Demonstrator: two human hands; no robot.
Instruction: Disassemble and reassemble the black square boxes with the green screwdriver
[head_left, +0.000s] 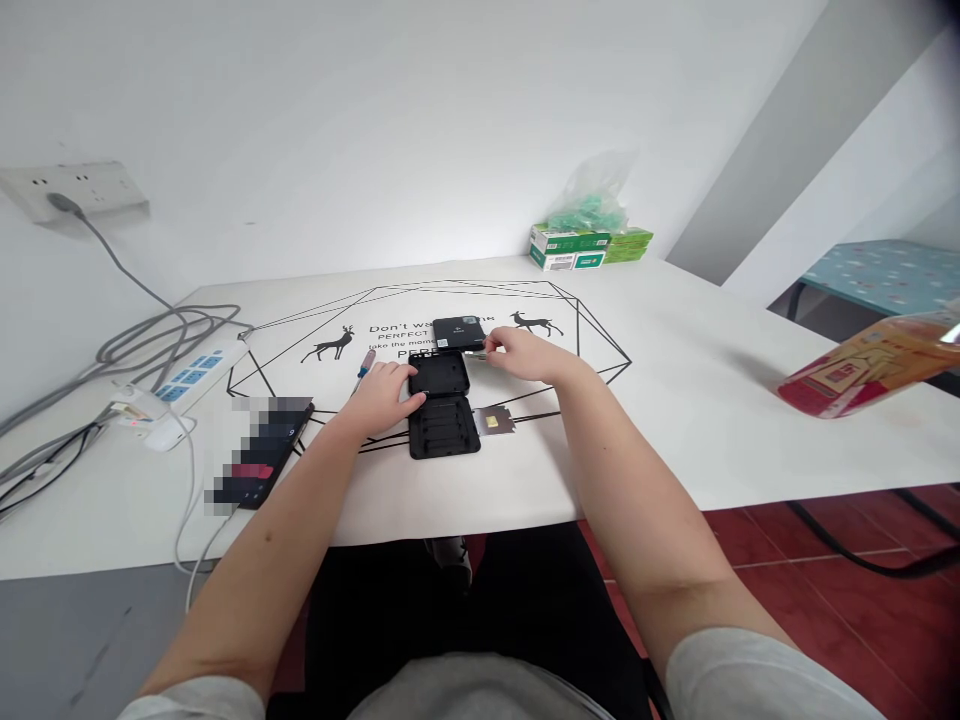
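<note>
An open black plastic case lies on the table in front of me, its two halves joined edge to edge, with slots moulded in the near half. My left hand holds the case at its left side, thumb and forefinger on the edge. Just past that hand is a screwdriver, partly hidden. Behind the case lies a flat black box with small white print. My right hand is pinched closed beside its near right corner; what the fingertips hold is too small to name. A thin silvery plate with a yellowish square touches or nearly touches the case's right side.
To the left are a phone, a white power strip and loops of grey cable. Green and white boxes with a plastic bag stand against the wall. A red and orange packaged container sits at the right.
</note>
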